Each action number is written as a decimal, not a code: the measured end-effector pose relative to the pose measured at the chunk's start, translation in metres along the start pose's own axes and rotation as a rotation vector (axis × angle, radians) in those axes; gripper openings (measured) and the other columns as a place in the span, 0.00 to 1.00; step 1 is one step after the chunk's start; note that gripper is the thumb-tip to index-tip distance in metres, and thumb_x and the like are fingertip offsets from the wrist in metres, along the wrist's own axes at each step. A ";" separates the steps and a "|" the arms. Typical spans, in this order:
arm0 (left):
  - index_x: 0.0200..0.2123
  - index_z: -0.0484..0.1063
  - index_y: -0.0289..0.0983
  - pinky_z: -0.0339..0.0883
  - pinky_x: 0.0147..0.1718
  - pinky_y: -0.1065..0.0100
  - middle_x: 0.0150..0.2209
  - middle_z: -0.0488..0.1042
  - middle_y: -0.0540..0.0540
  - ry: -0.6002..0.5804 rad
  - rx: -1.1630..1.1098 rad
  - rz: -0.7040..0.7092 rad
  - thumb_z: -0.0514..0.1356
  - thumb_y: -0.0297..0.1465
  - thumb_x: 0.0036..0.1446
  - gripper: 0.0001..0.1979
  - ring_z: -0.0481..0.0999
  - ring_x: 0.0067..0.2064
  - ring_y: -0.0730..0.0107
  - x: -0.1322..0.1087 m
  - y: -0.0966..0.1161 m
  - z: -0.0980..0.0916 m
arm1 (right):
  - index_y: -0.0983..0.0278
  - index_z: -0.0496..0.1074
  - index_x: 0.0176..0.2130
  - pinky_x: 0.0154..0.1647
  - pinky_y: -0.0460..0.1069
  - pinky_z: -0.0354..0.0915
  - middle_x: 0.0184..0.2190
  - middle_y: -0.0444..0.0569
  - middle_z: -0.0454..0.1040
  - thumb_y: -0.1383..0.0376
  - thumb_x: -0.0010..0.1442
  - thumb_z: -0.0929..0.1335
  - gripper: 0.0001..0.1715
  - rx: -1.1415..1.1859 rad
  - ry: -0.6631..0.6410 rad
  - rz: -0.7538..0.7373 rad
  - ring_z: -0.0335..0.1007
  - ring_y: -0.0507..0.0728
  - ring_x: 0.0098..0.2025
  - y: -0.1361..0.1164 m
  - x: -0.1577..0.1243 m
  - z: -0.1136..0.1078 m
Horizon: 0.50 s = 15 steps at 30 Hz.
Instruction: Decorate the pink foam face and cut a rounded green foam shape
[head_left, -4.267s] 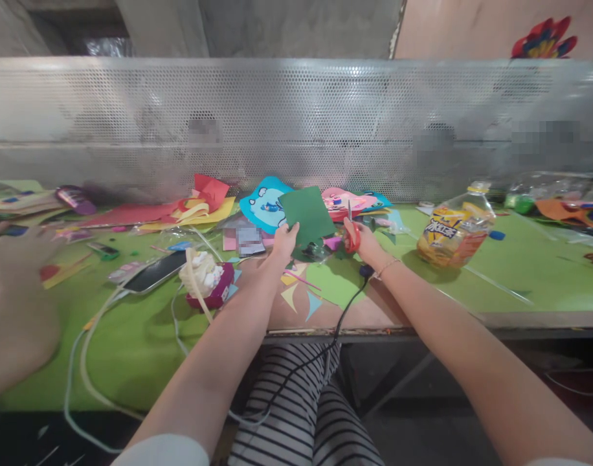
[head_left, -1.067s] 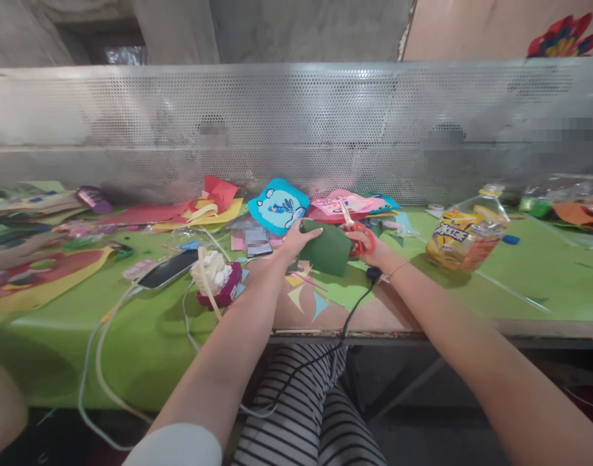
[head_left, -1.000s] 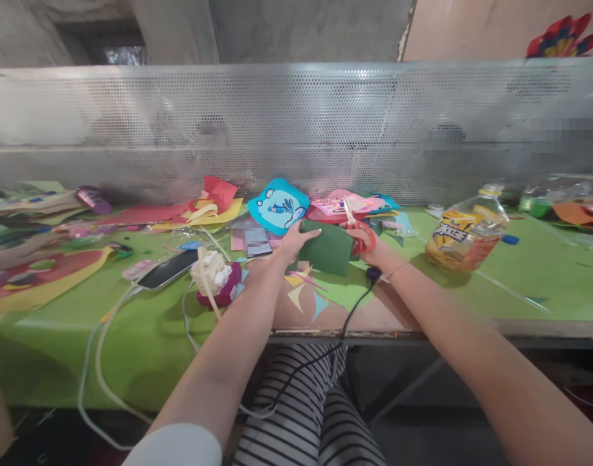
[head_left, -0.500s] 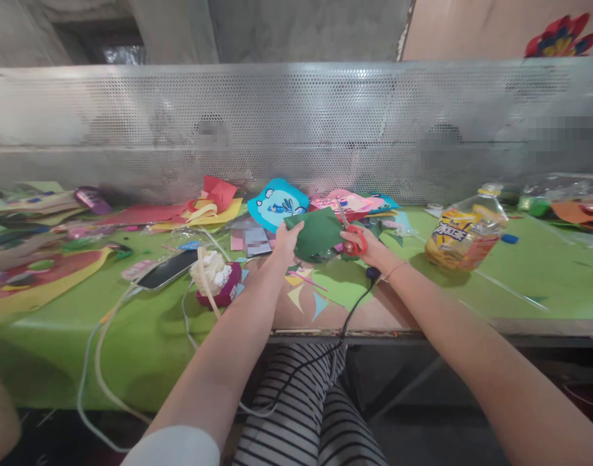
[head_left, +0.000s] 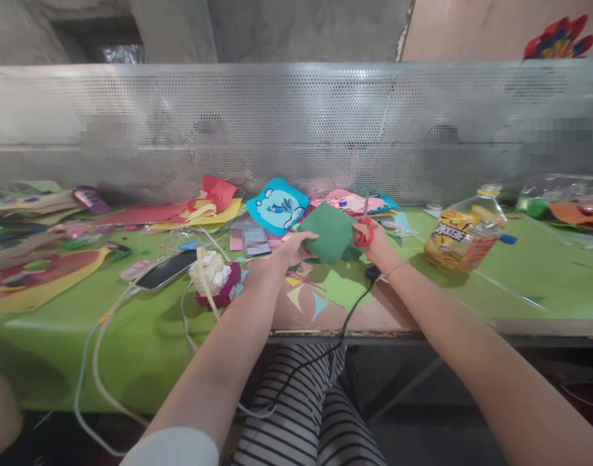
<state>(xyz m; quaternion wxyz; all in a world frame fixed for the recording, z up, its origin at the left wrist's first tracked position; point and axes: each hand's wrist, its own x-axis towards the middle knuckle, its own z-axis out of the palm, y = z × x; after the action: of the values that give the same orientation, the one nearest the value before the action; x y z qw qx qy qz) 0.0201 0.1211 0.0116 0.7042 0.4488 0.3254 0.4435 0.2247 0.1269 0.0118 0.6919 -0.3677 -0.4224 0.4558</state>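
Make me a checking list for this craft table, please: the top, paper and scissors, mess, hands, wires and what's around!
Surface: table covered in green.
Job's things: dark green paper, held up; red-handled scissors, blades pointing up.
Clutter: phone, yellow-capped bottle, blue bear cutout, yellow scrap.
Hands: left hand grips the dark green paper; right hand holds the red-handled scissors.
Cables: white cable beside the phone; black cable crossing the near edge.
Surroundings: perforated metal panel behind the table.

Left-hand grip (head_left: 292, 250) holds green paper (head_left: 332, 230) at its 8 o'clock edge; right-hand grip (head_left: 378, 244) has red-handled scissors (head_left: 365, 224) at 3 o'clock, blades toward 12. Worktop (head_left: 534, 265), clocked from paper: blue cutout (head_left: 277, 207) 10, bottle (head_left: 464, 230) 3, blue scrap (head_left: 318, 305) 6.
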 end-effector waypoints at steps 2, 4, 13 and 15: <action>0.34 0.73 0.34 0.72 0.29 0.65 0.26 0.77 0.44 -0.033 0.100 -0.106 0.61 0.25 0.43 0.10 0.75 0.26 0.67 0.001 -0.002 -0.003 | 0.61 0.60 0.26 0.14 0.43 0.53 0.14 0.34 0.59 0.66 0.34 0.75 0.22 -0.003 0.039 -0.014 0.57 0.46 0.15 0.001 0.002 0.000; 0.31 0.73 0.33 0.71 0.26 0.68 0.24 0.77 0.43 -0.050 0.178 -0.182 0.62 0.25 0.42 0.09 0.74 0.23 0.68 0.003 -0.003 -0.005 | 0.61 0.59 0.26 0.14 0.43 0.54 0.14 0.34 0.59 0.65 0.35 0.75 0.23 0.012 0.071 -0.039 0.57 0.46 0.15 0.001 0.003 -0.001; 0.34 0.70 0.38 0.70 0.28 0.69 0.25 0.74 0.52 0.296 0.098 0.162 0.66 0.30 0.41 0.14 0.73 0.25 0.73 0.014 0.001 -0.007 | 0.62 0.65 0.30 0.14 0.41 0.55 0.15 0.34 0.62 0.66 0.35 0.74 0.20 0.009 0.079 -0.101 0.58 0.45 0.15 -0.002 0.003 -0.003; 0.32 0.70 0.38 0.70 0.28 0.69 0.23 0.72 0.54 0.396 0.174 0.183 0.65 0.27 0.41 0.12 0.72 0.25 0.73 0.015 0.001 -0.010 | 0.62 0.67 0.31 0.14 0.41 0.54 0.16 0.34 0.62 0.65 0.35 0.74 0.20 -0.073 0.052 -0.098 0.57 0.45 0.15 -0.001 -0.001 -0.001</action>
<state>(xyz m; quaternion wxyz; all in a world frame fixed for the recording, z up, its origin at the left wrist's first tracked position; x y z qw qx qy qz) 0.0177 0.1386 0.0078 0.5421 0.4396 0.4525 0.5551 0.2262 0.1257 0.0122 0.7102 -0.3830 -0.4382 0.3961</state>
